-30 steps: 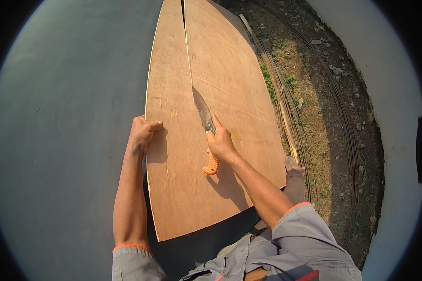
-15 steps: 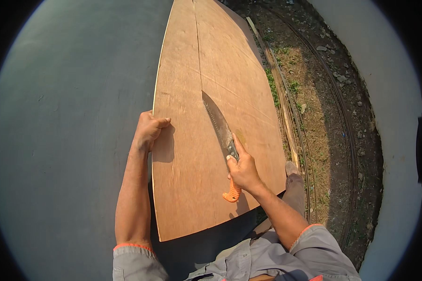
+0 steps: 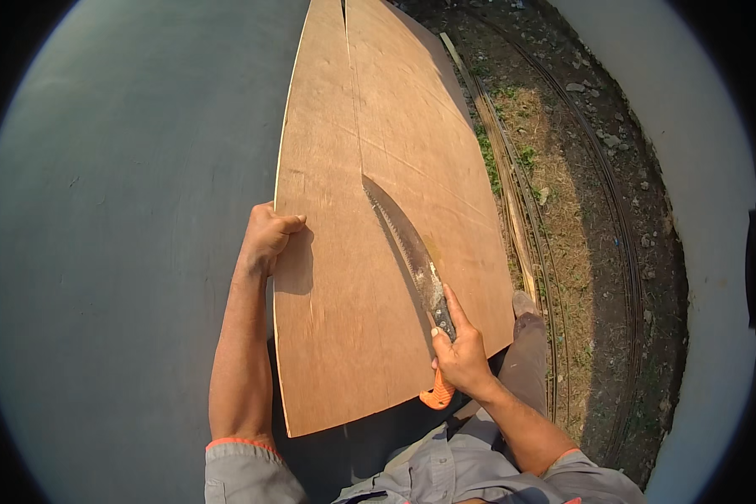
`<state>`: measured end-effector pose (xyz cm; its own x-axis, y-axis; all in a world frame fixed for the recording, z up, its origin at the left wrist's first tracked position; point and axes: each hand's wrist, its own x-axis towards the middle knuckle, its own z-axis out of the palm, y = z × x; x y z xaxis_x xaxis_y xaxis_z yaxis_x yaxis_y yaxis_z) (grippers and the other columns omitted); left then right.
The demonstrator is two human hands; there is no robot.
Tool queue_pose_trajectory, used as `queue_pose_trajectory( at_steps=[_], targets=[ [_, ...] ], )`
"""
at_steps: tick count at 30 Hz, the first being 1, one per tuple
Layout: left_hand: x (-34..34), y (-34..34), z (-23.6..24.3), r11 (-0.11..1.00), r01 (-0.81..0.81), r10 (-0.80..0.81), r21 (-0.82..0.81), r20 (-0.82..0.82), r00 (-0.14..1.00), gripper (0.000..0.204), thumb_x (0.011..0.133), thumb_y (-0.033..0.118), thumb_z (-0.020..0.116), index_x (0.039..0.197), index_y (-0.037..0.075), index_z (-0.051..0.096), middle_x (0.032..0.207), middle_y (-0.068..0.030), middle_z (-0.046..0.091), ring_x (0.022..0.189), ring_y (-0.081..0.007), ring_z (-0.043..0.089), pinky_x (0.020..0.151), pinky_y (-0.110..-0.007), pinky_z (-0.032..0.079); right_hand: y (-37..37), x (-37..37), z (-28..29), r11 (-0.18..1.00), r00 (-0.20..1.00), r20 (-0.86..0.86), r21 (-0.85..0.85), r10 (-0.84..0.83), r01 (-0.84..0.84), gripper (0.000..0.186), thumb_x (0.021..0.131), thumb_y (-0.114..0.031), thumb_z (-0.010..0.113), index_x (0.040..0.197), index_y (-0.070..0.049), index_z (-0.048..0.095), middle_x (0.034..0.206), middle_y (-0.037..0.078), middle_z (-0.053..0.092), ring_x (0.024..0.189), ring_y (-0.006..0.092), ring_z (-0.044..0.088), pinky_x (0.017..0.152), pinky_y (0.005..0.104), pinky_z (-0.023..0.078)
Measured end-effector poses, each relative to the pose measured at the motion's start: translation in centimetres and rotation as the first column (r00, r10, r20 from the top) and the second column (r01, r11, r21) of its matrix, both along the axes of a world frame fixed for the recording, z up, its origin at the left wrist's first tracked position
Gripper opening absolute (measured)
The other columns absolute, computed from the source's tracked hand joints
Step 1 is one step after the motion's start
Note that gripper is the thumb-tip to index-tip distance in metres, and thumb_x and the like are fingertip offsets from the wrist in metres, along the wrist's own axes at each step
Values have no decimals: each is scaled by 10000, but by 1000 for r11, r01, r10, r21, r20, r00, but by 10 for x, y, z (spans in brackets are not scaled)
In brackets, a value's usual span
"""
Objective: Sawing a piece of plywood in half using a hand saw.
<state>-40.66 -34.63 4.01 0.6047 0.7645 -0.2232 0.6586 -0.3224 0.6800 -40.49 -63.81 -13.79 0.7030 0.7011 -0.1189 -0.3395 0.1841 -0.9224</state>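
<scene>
A large plywood sheet (image 3: pixel 336 336) stretches away in front of me, with a long cut (image 3: pixel 352 76) running from its far edge toward its middle. My left hand (image 3: pixel 273 235) grips the sheet's left edge, thumb on top and the other fingers hidden beneath. In my right hand (image 3: pixel 464 354) is a hand saw (image 3: pixel 407 239) with a curved, toothed blade and an orange and black handle. The index finger lies along the handle toward the blade. The blade's tip sits at the near end of the cut, and the handle hangs by the sheet's near right corner.
A smooth grey surface (image 3: pixel 126 252) fills the left side. To the right, long wooden strips (image 3: pixel 506 185) and thin rods (image 3: pixel 617 218) lie on dirt ground with grass and stones. A pale wall (image 3: pixel 718 168) borders the far right. My shoe (image 3: pixel 525 304) shows beside the sheet.
My right hand has drawn the saw back toward me and slightly right, so more of its blade shows. The cut's far end gapes wider. My left hand stays on the edge.
</scene>
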Motion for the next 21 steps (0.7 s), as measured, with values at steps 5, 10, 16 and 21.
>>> queue_pose_trajectory(
  at_steps=[5,10,16,21],
  targets=[
    [12,-3,-19,998,68,-68,-3,83,994,236,848,-4,685,1059,-109,675,915,-181,727,767,-240,720,698,-391,587,110,64,-12,996,999,-21,-82,-34,33,721,949,-15,485,1623,2,228,887,98,649,526,116,567,491,309,530],
    [-9,5,-9,1000,-1,1,-23,10,1000,240,849,-2,687,1062,-110,676,921,-178,727,761,-243,717,700,-388,587,36,1,-29,999,988,157,-30,-14,19,720,946,-1,479,1621,13,226,917,121,669,571,123,606,495,312,531],
    [6,4,-18,997,75,-75,5,30,997,275,849,5,692,1089,-126,666,940,-196,731,769,-256,727,698,-390,591,64,30,-17,998,997,72,-66,8,-3,727,930,-2,482,1609,44,225,1047,225,664,751,205,673,650,317,555],
    [-6,5,-8,1000,13,-13,-19,31,999,231,863,8,681,1062,-109,661,892,-156,711,717,-218,701,657,-381,583,86,40,-14,991,995,31,-99,94,-91,725,946,-32,496,1618,19,229,831,123,662,549,136,612,526,325,532]
  ],
)
